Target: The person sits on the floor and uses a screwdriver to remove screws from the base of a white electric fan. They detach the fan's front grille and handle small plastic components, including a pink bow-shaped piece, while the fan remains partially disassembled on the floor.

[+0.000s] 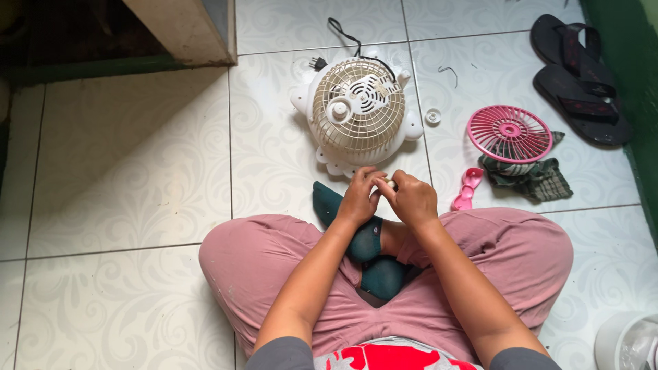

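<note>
I sit cross-legged on a tiled floor in pink trousers and dark green socks. My left hand [359, 196] and my right hand [412, 199] meet above my feet, fingers pinched together on a small pale part [391, 183] that is mostly hidden. Just beyond my hands lies a small white table fan [358, 111] on its back, its cream wire grille facing up and its black cord trailing away behind it.
A pink fan grille [510, 133] rests on a checked cloth [534, 179] to the right, with a pink fan blade [467, 188] beside it. A small white cap [432, 116] lies by the fan. Black sandals [580, 77] sit far right. A white container [627, 340] shows bottom right.
</note>
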